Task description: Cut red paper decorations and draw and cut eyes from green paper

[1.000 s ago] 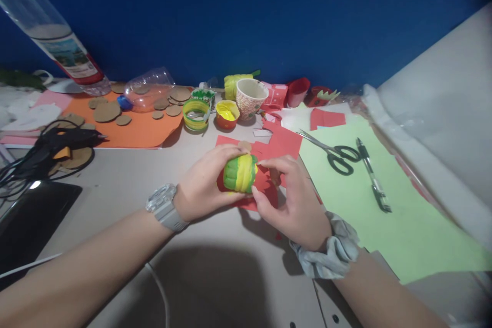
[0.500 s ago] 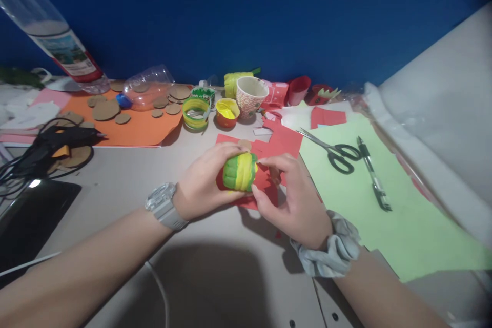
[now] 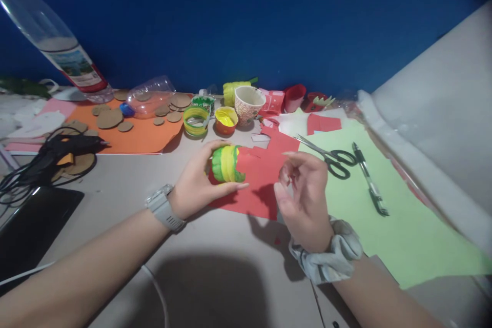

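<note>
A small green-and-yellow striped cup-like piece (image 3: 229, 163), with an uneven edge on its right side, lies tilted in my left hand (image 3: 196, 177). The thumb runs along its near side and the fingers go round the far side, partly hidden. My right hand (image 3: 307, 195) is held apart from it, to the right, over the edge of the red paper (image 3: 257, 189). Its fingers are curled but thumb and forefinger stand apart, and nothing shows between them. The red paper lies flat beneath the piece.
Scissors (image 3: 330, 156) and a pen (image 3: 369, 179) lie on green paper (image 3: 407, 236) at right. Behind stand a patterned cup (image 3: 249, 105), an orange cup with yellow inside (image 3: 226, 121) and a striped ring (image 3: 196, 122). At left are a glue gun (image 3: 69, 146), phone (image 3: 34, 230) and bottle (image 3: 73, 64).
My right hand has let go of the striped piece and drawn back to the right. My left hand has shifted slightly left with the piece, showing more of the red paper.
</note>
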The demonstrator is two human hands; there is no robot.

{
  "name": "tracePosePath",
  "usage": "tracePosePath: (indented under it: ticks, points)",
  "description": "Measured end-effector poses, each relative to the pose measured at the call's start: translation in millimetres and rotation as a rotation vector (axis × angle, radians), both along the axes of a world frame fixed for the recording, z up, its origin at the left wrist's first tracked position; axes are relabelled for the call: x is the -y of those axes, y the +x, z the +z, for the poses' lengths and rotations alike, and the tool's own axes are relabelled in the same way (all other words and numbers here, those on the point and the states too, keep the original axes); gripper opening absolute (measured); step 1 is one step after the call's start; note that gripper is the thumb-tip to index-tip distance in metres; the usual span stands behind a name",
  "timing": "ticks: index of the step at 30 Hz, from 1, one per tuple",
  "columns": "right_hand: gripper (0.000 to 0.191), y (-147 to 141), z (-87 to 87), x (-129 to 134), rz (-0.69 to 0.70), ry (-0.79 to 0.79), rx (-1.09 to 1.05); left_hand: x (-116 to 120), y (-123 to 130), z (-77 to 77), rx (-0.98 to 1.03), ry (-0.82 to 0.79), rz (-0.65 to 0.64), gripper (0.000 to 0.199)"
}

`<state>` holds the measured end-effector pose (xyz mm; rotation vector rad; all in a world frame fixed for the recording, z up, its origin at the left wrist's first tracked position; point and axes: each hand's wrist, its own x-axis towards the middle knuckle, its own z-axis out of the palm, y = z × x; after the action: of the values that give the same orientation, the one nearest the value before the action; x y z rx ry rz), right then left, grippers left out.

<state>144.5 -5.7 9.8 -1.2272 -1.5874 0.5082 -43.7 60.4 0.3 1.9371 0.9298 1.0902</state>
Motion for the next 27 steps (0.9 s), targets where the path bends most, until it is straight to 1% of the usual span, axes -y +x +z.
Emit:
tracePosePath:
  ticks: [3,6,9,11,13,17,19,21,22,24,25,26,27]
  points:
    - [0.045,-2.6,-1.5,0.0,0.026,-0.016,0.034,-1.3,-0.5,-0.3,0.071,-0.117,-0.003,0.064]
    - [0.043,-5.0,-0.1,0.5,0.058,-0.022,0.135,-1.5,-0.3,1.6,0.141,-0.225,-0.034,0.062]
    - [0.035,-6.2,2.3,0.9,0.108,-0.049,0.221,-0.7,-0.2,4.2,0.208,-0.316,-0.073,0.059]
    - [0.033,-6.4,2.3,0.9,0.152,-0.062,0.255,0.2,-0.1,5.0,0.236,-0.345,-0.086,0.057]
    - [0.034,-6.3,0.4,0.8,0.190,-0.058,0.282,0.9,-0.1,4.7,0.254,-0.353,-0.080,0.057]
    - [0.039,-7.2,-6.8,1.8,0.269,-0.017,0.323,0.6,-0.3,2.4,0.253,-0.367,-0.034,0.063]
    - [0.042,-9.0,-7.5,3.1,0.299,0.013,0.320,-0.4,-0.4,1.6,0.227,-0.364,-0.016,0.065]
    - [0.041,-10.0,-1.8,3.9,0.325,0.022,0.299,-1.8,-0.2,1.2,0.199,-0.345,-0.005,0.066]
    - [0.037,-9.2,4.1,3.4,0.339,0.006,0.286,-2.4,-0.1,1.1,0.186,-0.330,0.002,0.067]
    - [0.024,-2.8,21.4,0.3,0.327,-0.095,0.261,-3.2,0.1,0.7,0.163,-0.302,0.019,0.068]
    - [0.015,3.4,31.6,-2.3,0.297,-0.175,0.258,-3.5,0.1,0.5,0.147,-0.290,0.029,0.069]
    - [0.013,11.5,41.5,-5.4,0.203,-0.279,0.265,-3.6,0.1,0.4,0.131,-0.276,0.040,0.070]
    - [0.014,21.1,50.0,-8.6,0.115,-0.364,0.298,-3.7,0.0,0.3,0.118,-0.263,0.046,0.070]
